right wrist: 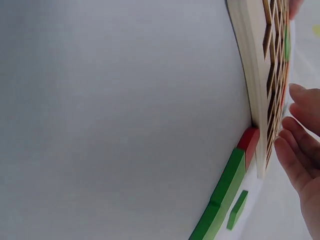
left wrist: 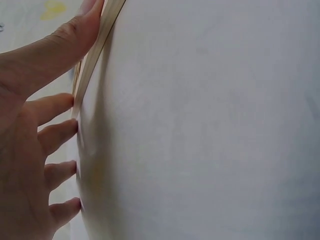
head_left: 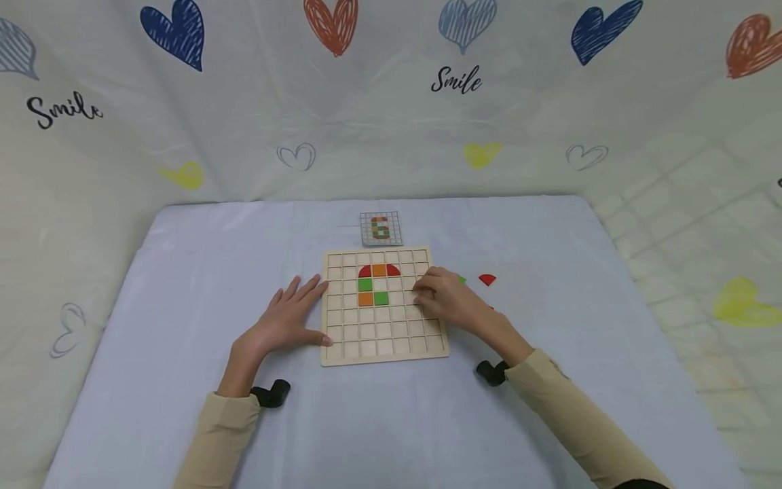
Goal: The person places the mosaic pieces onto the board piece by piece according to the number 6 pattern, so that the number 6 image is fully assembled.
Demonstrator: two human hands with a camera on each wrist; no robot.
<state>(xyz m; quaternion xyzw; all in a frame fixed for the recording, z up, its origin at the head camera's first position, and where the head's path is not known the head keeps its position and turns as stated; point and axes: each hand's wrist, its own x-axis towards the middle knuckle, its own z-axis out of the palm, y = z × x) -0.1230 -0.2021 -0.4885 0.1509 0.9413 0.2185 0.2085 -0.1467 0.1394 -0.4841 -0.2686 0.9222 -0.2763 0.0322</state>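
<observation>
A light wooden grid board [head_left: 383, 346] lies on the table. Set in its upper middle are two red rounded pieces [head_left: 364, 272], an orange square [head_left: 379, 270] between them, and green and orange squares [head_left: 365, 299] below. My left hand [head_left: 284, 322] rests at the board's left side, its fingers spread and the thumb on the edge. Over the right part of the board hovers my right hand [head_left: 449, 299], fingers loosely bent. In the right wrist view its thumb and fingers [right wrist: 300, 162] stand apart, and no piece shows between them.
Beyond the board lies a small pattern card [head_left: 381, 231] with a coloured grid design. To the right is a red fan-shaped piece [head_left: 487, 279]; the right hand partly covers others. The right wrist view shows green blocks [right wrist: 227, 177] and a red block [right wrist: 248, 140] beside the board.
</observation>
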